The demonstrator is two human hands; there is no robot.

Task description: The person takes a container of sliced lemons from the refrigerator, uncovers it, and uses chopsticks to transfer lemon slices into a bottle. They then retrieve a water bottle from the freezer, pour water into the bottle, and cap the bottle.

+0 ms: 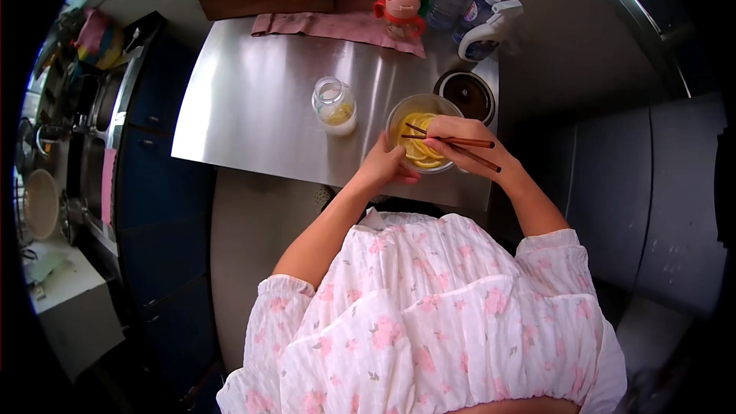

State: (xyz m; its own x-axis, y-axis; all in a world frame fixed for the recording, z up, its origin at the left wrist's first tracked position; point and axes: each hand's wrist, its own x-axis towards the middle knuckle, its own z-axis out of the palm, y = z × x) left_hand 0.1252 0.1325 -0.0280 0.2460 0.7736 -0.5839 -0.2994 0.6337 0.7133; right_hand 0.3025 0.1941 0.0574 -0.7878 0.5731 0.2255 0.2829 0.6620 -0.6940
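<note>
A clear bowl of yellow lemon slices sits near the front right of the steel table. My left hand grips the bowl's near left side, thumb at the rim. Above the bowl, my right hand is closed around a pair of brown wooden chopsticks, whose tips point down among the slices. To the left of the bowl stands an open glass jar with something yellow and a whitish layer inside.
A dark round lid or pan lies behind the bowl. Along the back are a pink cloth, a red-lidded pot, a plastic bottle and a white-headed spray bottle. The steel table ends close to my body.
</note>
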